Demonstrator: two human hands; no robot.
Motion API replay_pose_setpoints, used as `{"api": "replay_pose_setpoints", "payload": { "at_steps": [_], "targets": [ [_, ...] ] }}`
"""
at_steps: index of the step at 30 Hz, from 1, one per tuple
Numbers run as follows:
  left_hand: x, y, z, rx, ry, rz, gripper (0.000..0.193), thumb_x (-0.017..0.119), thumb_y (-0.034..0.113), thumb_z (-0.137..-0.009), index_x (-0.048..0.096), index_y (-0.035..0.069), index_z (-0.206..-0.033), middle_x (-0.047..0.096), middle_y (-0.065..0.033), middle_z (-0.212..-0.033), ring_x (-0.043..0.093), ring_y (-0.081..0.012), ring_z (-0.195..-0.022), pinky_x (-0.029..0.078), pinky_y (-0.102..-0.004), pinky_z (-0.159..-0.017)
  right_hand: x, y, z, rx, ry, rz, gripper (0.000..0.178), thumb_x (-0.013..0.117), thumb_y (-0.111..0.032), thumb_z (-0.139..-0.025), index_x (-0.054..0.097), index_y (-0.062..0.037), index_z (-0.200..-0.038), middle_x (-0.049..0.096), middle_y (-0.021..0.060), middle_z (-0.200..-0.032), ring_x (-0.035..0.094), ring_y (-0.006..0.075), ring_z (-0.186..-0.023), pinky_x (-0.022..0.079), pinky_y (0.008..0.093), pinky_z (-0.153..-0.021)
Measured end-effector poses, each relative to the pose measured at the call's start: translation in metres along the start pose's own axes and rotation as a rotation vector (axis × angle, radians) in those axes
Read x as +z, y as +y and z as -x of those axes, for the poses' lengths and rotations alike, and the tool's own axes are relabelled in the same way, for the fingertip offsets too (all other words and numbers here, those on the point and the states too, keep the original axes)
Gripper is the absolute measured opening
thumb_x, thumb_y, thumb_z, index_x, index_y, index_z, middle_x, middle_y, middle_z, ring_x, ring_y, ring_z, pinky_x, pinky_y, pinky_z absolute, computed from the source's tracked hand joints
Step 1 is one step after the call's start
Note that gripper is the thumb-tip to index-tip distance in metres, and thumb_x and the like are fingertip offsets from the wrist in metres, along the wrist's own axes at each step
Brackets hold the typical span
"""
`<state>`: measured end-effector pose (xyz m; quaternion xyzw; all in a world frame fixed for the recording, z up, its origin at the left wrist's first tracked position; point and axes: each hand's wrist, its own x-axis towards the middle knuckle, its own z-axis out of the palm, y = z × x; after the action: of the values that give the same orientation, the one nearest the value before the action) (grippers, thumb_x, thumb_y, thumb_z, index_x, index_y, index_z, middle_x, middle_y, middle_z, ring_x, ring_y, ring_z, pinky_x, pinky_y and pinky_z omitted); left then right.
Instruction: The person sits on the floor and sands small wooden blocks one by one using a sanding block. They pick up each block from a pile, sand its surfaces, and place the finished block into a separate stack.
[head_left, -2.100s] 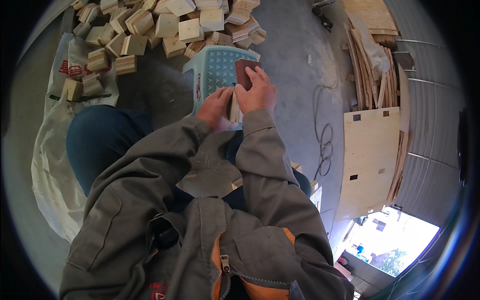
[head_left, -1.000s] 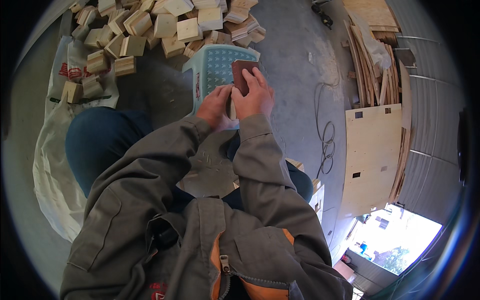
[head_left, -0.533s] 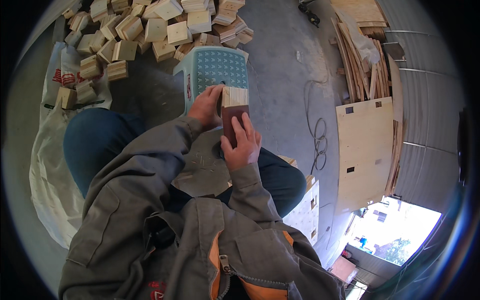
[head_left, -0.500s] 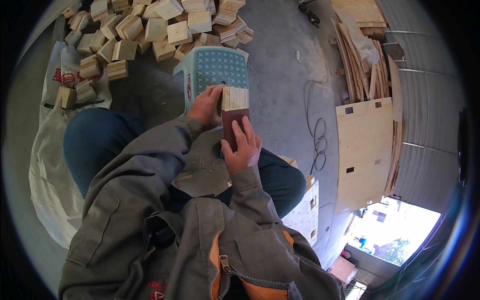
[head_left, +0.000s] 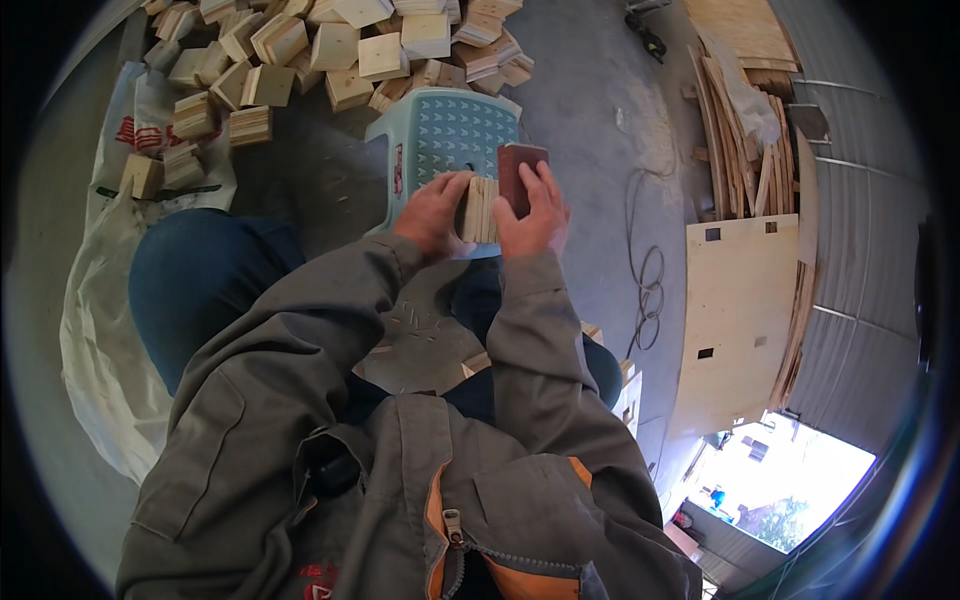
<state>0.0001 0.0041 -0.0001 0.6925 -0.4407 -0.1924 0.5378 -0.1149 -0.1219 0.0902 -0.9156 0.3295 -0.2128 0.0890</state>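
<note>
On the near part of the pale blue-green plastic stool (head_left: 450, 125), my left hand (head_left: 434, 216) grips a small layered wooden block (head_left: 483, 211) from its left side. The block's striped edge faces up. A reddish-brown sanding block (head_left: 514, 178) is in my right hand (head_left: 537, 214), thumb on the near side and fingers over its right side. It stands tilted at the right of the wooden block, close against it; whether the two touch is hard to tell.
A large pile of similar wooden blocks (head_left: 382, 57) lies beyond the stool. White plastic sacking (head_left: 110, 310) covers the floor at left, with a few blocks on it. To the right are a coiled cable (head_left: 648, 290), a plywood sheet (head_left: 742, 310) and stacked boards (head_left: 735, 140).
My right hand has moved the sanding block away from me, off the wooden block's near end to its right side. The view has shifted slightly.
</note>
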Motion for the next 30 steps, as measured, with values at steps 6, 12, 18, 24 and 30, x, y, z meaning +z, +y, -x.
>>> {"api": "replay_pose_setpoints", "payload": {
  "at_steps": [6, 12, 18, 24, 30],
  "targets": [
    [-0.004, 0.012, -0.001, -0.015, -0.028, -0.003, 0.102, 0.095, 0.016, -0.062, 0.046, 0.012, -0.152, 0.055, -0.0191, -0.145, 0.058, -0.0450, -0.132, 0.051, -0.0505, -0.110, 0.001, 0.013, -0.034, 0.148, -0.075, -0.036, 0.062, 0.080, -0.028, -0.083, 0.069, -0.0171, -0.143, 0.058, 0.0127, -0.157, 0.058, 0.0364, -0.133, 0.045, 0.0469, -0.115],
    [-0.003, 0.009, -0.002, -0.002, -0.014, 0.019, 0.100, 0.095, 0.017, -0.063, 0.046, 0.011, -0.151, 0.055, -0.0187, -0.144, 0.058, -0.0443, -0.131, 0.050, -0.0501, -0.111, -0.021, 0.008, 0.040, 0.005, -0.015, 0.007, 0.065, 0.083, -0.023, -0.082, 0.068, -0.0120, -0.144, 0.056, 0.0157, -0.158, 0.058, 0.0365, -0.135, 0.043, 0.0478, -0.114],
    [-0.002, 0.010, -0.002, -0.001, -0.008, 0.003, 0.100, 0.094, 0.018, -0.062, 0.047, 0.012, -0.150, 0.056, -0.0186, -0.144, 0.058, -0.0440, -0.131, 0.050, -0.0499, -0.111, -0.053, -0.003, 0.131, -0.030, -0.042, -0.027, 0.073, 0.087, -0.017, -0.077, 0.065, -0.0128, -0.146, 0.053, 0.0177, -0.160, 0.058, 0.0403, -0.132, 0.045, 0.0511, -0.111],
    [-0.006, 0.013, -0.004, -0.013, -0.035, 0.005, 0.100, 0.095, 0.017, -0.063, 0.048, 0.011, -0.150, 0.056, -0.0196, -0.145, 0.059, -0.0438, -0.132, 0.052, -0.0491, -0.111, -0.054, -0.004, 0.131, -0.011, -0.023, -0.066, 0.071, 0.088, -0.015, -0.076, 0.066, -0.0125, -0.144, 0.053, 0.0175, -0.159, 0.058, 0.0405, -0.132, 0.046, 0.0505, -0.110],
    [-0.002, 0.008, -0.003, -0.002, -0.024, 0.020, 0.103, 0.097, 0.018, -0.061, 0.047, 0.012, -0.150, 0.056, -0.0177, -0.145, 0.058, -0.0431, -0.132, 0.050, -0.0500, -0.111, -0.035, 0.010, 0.076, -0.007, 0.034, -0.086, 0.063, 0.085, -0.016, -0.080, 0.069, -0.0122, -0.141, 0.059, 0.0173, -0.155, 0.060, 0.0385, -0.134, 0.047, 0.0491, -0.113]
  ]
}}
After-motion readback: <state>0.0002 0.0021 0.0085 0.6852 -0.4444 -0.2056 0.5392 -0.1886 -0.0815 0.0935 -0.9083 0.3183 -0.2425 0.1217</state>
